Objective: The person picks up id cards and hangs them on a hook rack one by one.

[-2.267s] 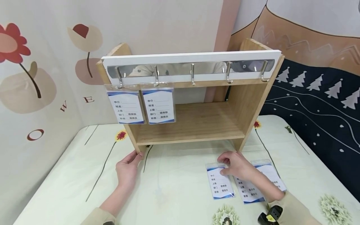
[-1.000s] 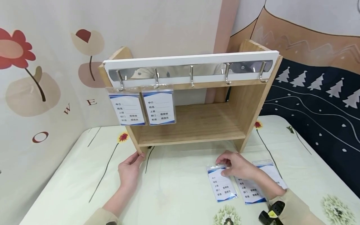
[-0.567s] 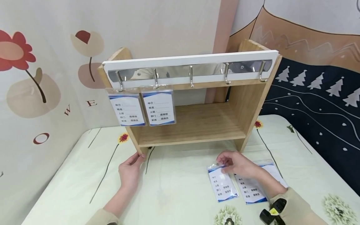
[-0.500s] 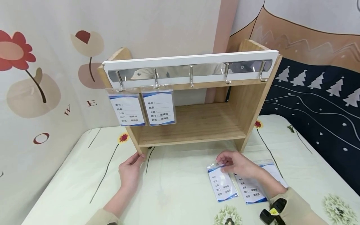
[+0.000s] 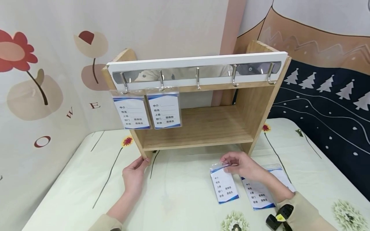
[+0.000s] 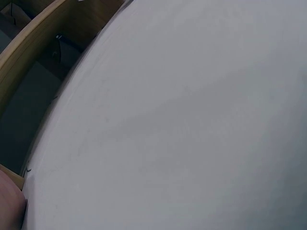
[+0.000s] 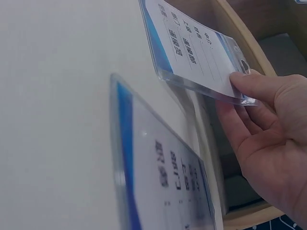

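In the head view my right hand [image 5: 242,165] pinches the top edge of a clear plastic ID badge [image 5: 224,184] with a white and blue card in it. The right wrist view shows the thumb on the front of this badge [image 7: 196,52], fingers behind it, the badge raised off the cloth. Two more badges lie by my right forearm, one nearer [image 5: 258,194] and one behind [image 5: 278,176], both partly covered. My left hand [image 5: 133,178] grips the foot of the wooden shelf's [image 5: 196,126] left side panel. Its fingers are mostly out of the left wrist view.
A white board [image 5: 199,61] with several metal hooks [image 5: 198,77] spans the shelf's upper front. Two badges hang from the leftmost hooks, the outer one [image 5: 133,112] and the inner one [image 5: 164,110]. Pale flowered cloth [image 5: 179,192] covers the table; printed curtains [image 5: 173,29] stand behind.
My right hand has lifted the pinched badge from the cloth and shifted slightly up and left with it. My left hand stays at the shelf's foot.
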Available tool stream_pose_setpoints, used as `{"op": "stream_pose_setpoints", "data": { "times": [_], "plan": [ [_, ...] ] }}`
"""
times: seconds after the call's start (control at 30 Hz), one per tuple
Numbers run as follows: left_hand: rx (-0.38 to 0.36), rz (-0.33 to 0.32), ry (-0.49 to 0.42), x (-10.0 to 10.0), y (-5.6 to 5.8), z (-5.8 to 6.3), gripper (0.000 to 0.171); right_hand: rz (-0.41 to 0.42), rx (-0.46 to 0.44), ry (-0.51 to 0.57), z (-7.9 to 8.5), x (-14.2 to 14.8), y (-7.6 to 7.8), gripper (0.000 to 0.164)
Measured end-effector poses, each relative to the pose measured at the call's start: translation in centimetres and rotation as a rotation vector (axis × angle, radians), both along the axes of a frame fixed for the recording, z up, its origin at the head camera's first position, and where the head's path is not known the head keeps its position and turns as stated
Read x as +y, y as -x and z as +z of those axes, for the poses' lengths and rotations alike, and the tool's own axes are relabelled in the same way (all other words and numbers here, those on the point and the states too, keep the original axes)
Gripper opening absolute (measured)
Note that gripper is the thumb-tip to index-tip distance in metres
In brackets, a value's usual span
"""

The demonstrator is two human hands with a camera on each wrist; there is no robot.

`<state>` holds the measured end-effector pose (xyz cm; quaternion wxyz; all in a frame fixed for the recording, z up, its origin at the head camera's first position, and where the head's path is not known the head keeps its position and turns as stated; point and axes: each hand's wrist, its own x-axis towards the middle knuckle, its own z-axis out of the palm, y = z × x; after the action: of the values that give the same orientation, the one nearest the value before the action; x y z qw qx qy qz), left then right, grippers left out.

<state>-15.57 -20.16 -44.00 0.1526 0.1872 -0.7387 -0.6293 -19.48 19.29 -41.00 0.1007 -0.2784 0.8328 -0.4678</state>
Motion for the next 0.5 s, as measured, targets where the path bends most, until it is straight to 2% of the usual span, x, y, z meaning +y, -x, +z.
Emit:
{"op": "stream_pose_setpoints", "data": {
  "times": [0.27, 0.5],
  "plan": [
    [0.011, 0.007, 0.01, 0.1, 0.1, -0.1, 0.037, 0.022, 0.052, 0.058, 0.7, -0.5, -0.3, 0.025],
    [0.015, -0.001, 0.002, 0.0, 0.1, -0.1, 0.037, 0.041, 0.077, 0.078, 2.1, -1.0, -0.6, 0.025]
  ]
}}
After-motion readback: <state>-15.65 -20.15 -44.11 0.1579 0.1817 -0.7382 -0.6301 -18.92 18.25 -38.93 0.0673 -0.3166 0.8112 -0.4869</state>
